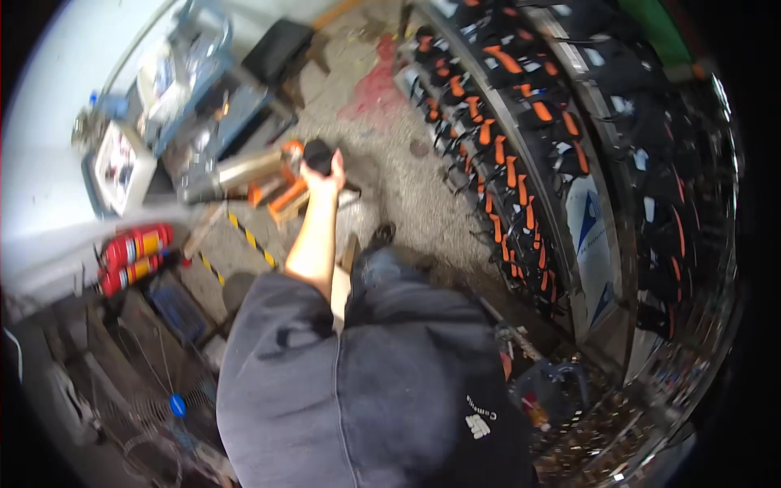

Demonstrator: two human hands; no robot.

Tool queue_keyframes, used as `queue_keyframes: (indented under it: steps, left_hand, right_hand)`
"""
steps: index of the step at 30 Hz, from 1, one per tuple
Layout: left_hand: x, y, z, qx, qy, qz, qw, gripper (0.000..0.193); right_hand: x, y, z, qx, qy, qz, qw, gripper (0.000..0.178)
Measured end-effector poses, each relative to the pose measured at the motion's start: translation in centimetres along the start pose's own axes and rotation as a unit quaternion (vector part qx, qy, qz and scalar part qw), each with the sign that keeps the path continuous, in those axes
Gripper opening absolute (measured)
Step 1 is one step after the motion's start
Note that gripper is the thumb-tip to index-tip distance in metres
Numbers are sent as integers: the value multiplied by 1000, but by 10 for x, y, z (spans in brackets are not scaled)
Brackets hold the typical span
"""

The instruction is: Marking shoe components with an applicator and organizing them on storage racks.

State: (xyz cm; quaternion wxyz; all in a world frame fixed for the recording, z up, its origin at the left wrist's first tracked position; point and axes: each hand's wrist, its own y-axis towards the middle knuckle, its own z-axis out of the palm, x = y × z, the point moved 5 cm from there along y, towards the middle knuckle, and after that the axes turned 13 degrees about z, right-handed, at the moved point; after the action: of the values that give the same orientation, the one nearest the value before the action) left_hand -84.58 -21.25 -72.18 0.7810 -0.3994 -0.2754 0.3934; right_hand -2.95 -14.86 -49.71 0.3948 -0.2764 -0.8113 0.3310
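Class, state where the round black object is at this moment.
In the head view, the round black object is in the left hand, left of centre in the upper half, with orange parts and a long silvery cylinder to its left.

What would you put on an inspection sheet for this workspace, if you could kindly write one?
Surface: gritty grey floor, with a red patch and yellow-black striped tape.
Job's things: black rounded object; blurred orange-and-metallic equipment beside it.
Clutter: blue cart loaded with blurred items; white box near the wall.
Grippers: left hand has fingers around the black rounded object; right hand not clearly visible.
Cables: nothing clearly seen.
Surroundings: two red fire extinguishers at left; rows of black-and-orange items at right.
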Motion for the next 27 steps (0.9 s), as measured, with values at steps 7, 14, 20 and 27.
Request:
queue_keyframes:
  steps: [7,14,20,27]
  left_hand:
    - [124,-65,1,264,105,-248,926,67]
    - [262,-162,-92,-9,422,-285,861,63]
    - [316,-137,-82,-126,397,-185,890,61]
    - [260,-171,-22,-193,127,-19,973,60]
  right_hand:
    - [-48,-85,-61,-96,-93,65,989,24]
    - [-79,-94,-169,-518,111,67,846,12]
    - [82,27,-138,-370,110,-57,921,14]
    - [360,-11,60,-21,54,-304,951,16]
